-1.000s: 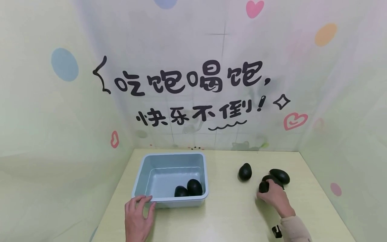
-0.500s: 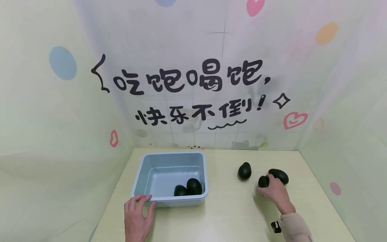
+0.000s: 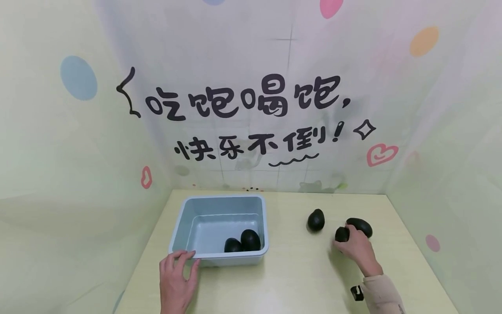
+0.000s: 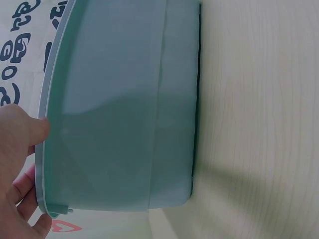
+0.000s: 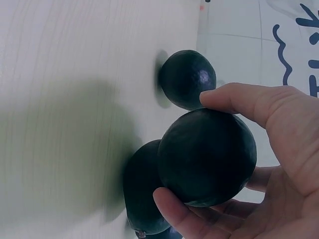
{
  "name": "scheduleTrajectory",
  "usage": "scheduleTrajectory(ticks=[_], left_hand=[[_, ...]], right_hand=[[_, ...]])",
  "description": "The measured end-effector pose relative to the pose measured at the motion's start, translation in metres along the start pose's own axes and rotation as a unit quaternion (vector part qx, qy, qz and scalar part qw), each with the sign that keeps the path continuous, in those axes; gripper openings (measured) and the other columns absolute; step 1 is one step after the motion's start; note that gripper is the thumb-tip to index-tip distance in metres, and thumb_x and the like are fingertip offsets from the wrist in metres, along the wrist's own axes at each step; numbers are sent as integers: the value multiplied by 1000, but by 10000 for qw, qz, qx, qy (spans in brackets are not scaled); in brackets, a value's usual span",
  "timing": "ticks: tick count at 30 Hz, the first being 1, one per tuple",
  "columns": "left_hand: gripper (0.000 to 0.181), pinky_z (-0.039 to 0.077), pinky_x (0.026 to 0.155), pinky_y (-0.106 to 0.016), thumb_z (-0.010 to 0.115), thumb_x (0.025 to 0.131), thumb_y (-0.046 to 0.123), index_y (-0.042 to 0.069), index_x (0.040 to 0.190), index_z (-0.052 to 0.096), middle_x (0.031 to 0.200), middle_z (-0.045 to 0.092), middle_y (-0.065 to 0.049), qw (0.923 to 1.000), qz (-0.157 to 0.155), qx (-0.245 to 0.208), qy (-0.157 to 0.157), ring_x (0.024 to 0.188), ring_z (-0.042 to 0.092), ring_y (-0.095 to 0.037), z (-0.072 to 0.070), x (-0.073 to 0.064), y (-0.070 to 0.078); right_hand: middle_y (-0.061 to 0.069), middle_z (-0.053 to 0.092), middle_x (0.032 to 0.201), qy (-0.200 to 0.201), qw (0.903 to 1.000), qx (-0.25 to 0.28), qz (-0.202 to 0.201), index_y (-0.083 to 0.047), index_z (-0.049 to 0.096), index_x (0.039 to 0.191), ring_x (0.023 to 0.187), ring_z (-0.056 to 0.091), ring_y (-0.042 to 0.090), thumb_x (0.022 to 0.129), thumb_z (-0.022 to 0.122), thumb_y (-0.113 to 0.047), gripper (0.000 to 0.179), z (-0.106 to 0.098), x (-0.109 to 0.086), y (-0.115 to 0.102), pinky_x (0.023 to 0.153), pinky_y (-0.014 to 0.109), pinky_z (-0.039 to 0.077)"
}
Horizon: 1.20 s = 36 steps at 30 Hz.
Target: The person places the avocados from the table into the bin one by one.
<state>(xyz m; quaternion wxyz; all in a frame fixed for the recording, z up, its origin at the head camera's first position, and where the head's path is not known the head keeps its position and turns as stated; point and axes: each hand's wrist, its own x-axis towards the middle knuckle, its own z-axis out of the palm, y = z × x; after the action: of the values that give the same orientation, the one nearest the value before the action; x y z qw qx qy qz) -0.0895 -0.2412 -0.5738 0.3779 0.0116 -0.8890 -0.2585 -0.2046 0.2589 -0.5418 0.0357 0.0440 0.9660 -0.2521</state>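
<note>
My left hand (image 3: 175,279) holds the near left corner of a light blue plastic bin (image 4: 114,109), thumb outside the rim and fingers over it. Two dark avocados (image 3: 250,240) lie inside, at the near right corner. At the right of the table, my right hand (image 3: 357,246) grips a dark avocado (image 5: 207,157) between thumb and fingers. Behind it in the right wrist view lies another avocado (image 5: 142,186), partly covered, with a further one just showing at the bottom edge. A separate avocado (image 3: 316,220) sits to the left of that hand.
The pale wooden table (image 3: 290,279) meets a printed cloth backdrop (image 3: 243,39) at the back and sides. A small black object (image 3: 357,293) is at the right sleeve's cuff (image 3: 381,293). Table surface lies between the bin and the right-hand avocados.
My right hand's grip on the avocado has shifted slightly away from me, and the avocado beneath that hand is now hidden in the head view. The left hand stays on the bin rim.
</note>
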Motion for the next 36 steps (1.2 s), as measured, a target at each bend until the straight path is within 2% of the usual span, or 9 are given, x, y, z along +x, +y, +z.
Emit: scheduleTrajectory(ticks=[28,36], left_hand=[[27,38,88,-43,89,78,6,6,102,76,108,64,-15,10000,6,13,-39,105,54,-38,0,0,1],[27,38,89,-43,90,78,6,6,102,76,107,64,-15,10000,36,0,3,105,54,-38,0,1,1]], right_hand=[[46,57,133,16,9999,-66,-155,16,46,144,122,59,61,88,77,-32,80,-7,4,-10,96,68,53],[43,56,139,-97,9998,58,-156,15,43,147,126,57,59,89,77,-33,82,-11,9,-21,99,67,52]])
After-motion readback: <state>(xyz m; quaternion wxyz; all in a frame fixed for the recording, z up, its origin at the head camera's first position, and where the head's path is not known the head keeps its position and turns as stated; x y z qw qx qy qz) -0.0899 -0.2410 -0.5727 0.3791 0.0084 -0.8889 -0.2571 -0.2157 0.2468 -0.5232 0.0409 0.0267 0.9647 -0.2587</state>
